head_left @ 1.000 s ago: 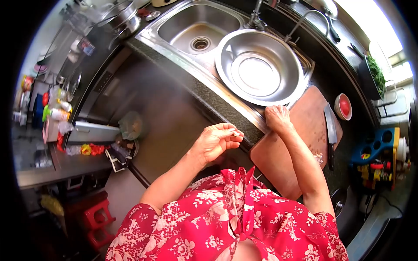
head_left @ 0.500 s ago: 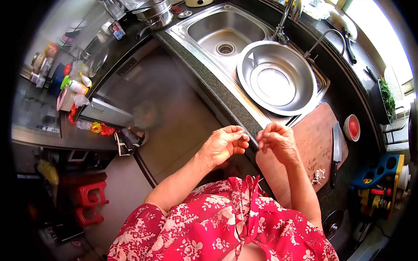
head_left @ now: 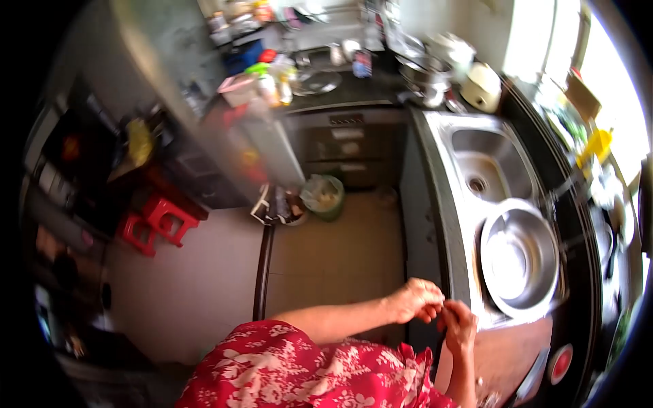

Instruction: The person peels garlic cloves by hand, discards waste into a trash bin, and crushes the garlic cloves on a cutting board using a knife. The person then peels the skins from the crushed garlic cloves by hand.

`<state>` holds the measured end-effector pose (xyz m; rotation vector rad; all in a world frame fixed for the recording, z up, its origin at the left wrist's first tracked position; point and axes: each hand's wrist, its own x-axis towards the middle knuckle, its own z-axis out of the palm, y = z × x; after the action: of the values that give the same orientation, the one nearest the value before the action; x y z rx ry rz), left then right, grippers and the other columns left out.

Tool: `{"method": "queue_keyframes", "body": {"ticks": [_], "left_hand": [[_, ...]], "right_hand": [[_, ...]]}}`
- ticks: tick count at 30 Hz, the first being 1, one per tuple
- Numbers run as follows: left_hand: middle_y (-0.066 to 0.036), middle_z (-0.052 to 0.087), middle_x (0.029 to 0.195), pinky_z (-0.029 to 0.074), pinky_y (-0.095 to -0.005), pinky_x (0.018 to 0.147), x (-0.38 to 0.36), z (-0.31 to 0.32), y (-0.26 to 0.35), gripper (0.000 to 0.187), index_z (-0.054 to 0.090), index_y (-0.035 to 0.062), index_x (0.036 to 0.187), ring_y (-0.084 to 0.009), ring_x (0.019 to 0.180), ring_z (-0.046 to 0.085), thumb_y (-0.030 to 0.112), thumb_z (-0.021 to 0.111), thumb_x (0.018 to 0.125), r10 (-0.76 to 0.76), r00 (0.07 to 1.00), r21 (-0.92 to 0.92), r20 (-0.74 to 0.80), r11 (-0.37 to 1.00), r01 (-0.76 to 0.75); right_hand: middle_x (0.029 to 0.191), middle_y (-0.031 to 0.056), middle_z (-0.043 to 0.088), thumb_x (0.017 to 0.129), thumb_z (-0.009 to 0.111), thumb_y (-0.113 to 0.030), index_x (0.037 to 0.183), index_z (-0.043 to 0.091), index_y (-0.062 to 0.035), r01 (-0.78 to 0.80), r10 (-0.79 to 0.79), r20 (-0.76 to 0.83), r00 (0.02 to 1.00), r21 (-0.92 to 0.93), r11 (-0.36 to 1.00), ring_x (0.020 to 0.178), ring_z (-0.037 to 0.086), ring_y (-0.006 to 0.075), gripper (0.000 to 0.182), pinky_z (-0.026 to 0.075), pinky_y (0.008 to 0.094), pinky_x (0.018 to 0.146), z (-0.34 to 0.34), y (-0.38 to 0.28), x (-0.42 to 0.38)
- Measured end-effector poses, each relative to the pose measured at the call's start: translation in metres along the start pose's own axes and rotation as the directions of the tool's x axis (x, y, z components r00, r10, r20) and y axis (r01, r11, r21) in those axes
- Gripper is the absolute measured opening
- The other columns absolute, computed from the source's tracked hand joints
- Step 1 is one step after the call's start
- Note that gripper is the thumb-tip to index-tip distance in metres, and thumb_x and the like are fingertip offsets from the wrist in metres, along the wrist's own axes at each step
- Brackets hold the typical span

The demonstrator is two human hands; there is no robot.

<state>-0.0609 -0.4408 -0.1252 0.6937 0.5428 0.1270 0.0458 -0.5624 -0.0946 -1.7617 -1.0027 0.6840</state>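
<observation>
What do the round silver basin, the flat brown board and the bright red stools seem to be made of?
Round silver basin: probably polished stainless steel, judging by its bright glare.
Flat brown board: perhaps matt wood, from its warm, dull surface, though plastic is possible.
Bright red stools: likely smooth plastic, given their uniform colour.

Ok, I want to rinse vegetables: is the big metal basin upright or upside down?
Upright: the metal basin shows its open hollow and rim to the camera above.
</observation>
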Motion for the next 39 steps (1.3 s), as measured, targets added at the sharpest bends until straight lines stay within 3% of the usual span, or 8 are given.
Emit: {"method": "queue_keyframes", "body": {"ticks": [7, 8, 10, 17, 24, 32, 34, 39], "left_hand": [[-0.004, 0.056, 0.065, 0.047, -0.0246, 0.046, -0.015, -0.036, 0.031, 0.012, 0.058, 0.0036, 0.083, -0.0111, 0.052, 0.054, 0.015, 0.058, 0.082, 0.197, 0.976, 0.157, -0.096, 0.971, -0.181], [-0.004, 0.056, 0.064, 0.047, -0.0249, 0.046, -0.022, -0.044, 0.040, 0.012, 0.059, 0.0031, 0.081, -0.0110, 0.051, 0.053, 0.015, 0.058, 0.081, 0.244, 0.963, 0.200, -0.115, 0.955, -0.219], [-0.005, 0.056, 0.062, 0.045, -0.0250, 0.045, -0.038, -0.061, 0.056, 0.012, 0.059, 0.0009, 0.077, -0.0111, 0.053, 0.054, 0.012, 0.061, 0.078, 0.334, 0.931, 0.316, -0.146, 0.908, -0.276], [-0.005, 0.057, 0.063, 0.046, -0.0252, 0.046, -0.090, -0.126, 0.088, 0.012, 0.059, -0.0005, 0.079, -0.0119, 0.053, 0.054, 0.011, 0.062, 0.078, 0.444, 0.835, 0.218, -0.326, 0.894, -0.390], [-0.007, 0.057, 0.063, 0.046, -0.0261, 0.045, -0.126, -0.164, 0.103, 0.012, 0.058, 0.0000, 0.080, -0.0129, 0.051, 0.053, 0.010, 0.064, 0.079, 0.393, 0.768, 0.051, -0.505, 0.902, -0.428], [-0.007, 0.057, 0.061, 0.047, -0.0268, 0.042, -0.142, -0.186, 0.115, 0.010, 0.058, -0.0002, 0.080, -0.0133, 0.051, 0.055, 0.007, 0.064, 0.076, 0.428, 0.670, 0.050, -0.607, 0.862, -0.505], [-0.007, 0.058, 0.061, 0.047, -0.0268, 0.042, -0.143, -0.190, 0.118, 0.010, 0.059, -0.0006, 0.080, -0.0133, 0.051, 0.055, 0.007, 0.064, 0.076, 0.429, 0.661, 0.073, -0.615, 0.866, -0.495], [-0.008, 0.058, 0.062, 0.046, -0.0271, 0.041, -0.148, -0.196, 0.128, 0.009, 0.059, -0.0016, 0.077, -0.0136, 0.050, 0.055, 0.006, 0.064, 0.074, 0.477, 0.649, 0.164, -0.593, 0.860, -0.482]], "right_hand": [[0.057, 0.0050, 0.055, 0.079, 0.054, -0.002, 0.076, 0.058, 0.0027, 0.149, -0.141, 0.084, 0.986, -0.096, 0.984, 0.046, 0.048, 0.0082, 0.007, 0.037, 0.0231, 0.039, 0.044, 0.002, 0.045], [0.082, 0.0122, 0.065, 0.078, 0.059, -0.011, 0.106, 0.060, -0.0060, 0.081, -0.019, 0.231, 0.973, -0.261, 0.962, 0.070, 0.060, 0.0168, 0.028, 0.049, 0.0301, 0.065, 0.045, -0.015, 0.054], [0.078, 0.0101, 0.064, 0.081, 0.056, -0.011, 0.090, 0.062, -0.0015, 0.115, -0.075, 0.218, 0.973, -0.176, 0.978, 0.068, 0.058, 0.0156, 0.015, 0.048, 0.0293, 0.063, 0.073, -0.026, 0.068], [0.072, 0.0043, 0.059, 0.084, 0.054, -0.009, 0.096, 0.059, 0.0012, 0.081, -0.167, 0.512, 0.843, 0.185, 0.979, 0.061, 0.051, 0.0082, 0.016, 0.042, 0.0222, 0.053, 0.153, -0.077, 0.102], [0.071, 0.0020, 0.056, 0.086, 0.052, -0.007, 0.093, 0.057, 0.0005, 0.024, -0.180, 0.711, 0.680, 0.223, 0.974, 0.060, 0.048, 0.0070, 0.012, 0.039, 0.0200, 0.051, 0.207, -0.098, 0.129], [0.059, 0.0064, 0.057, 0.077, 0.054, -0.007, 0.074, 0.057, 0.0033, 0.491, -0.467, 0.623, 0.628, 0.149, 0.859, 0.046, 0.049, 0.0093, 0.011, 0.038, 0.0232, 0.040, 0.254, -0.110, 0.150], [0.067, 0.0016, 0.054, 0.083, 0.052, -0.004, 0.088, 0.057, -0.0007, 0.092, -0.223, 0.748, 0.625, 0.214, 0.973, 0.053, 0.044, 0.0068, 0.008, 0.036, 0.0198, 0.047, 0.251, -0.123, 0.146], [0.067, 0.0024, 0.055, 0.081, 0.051, -0.004, 0.086, 0.057, 0.0002, -0.090, -0.088, 0.780, 0.619, 0.182, 0.979, 0.051, 0.046, 0.0071, 0.009, 0.036, 0.0199, 0.045, 0.257, -0.128, 0.157]]}}
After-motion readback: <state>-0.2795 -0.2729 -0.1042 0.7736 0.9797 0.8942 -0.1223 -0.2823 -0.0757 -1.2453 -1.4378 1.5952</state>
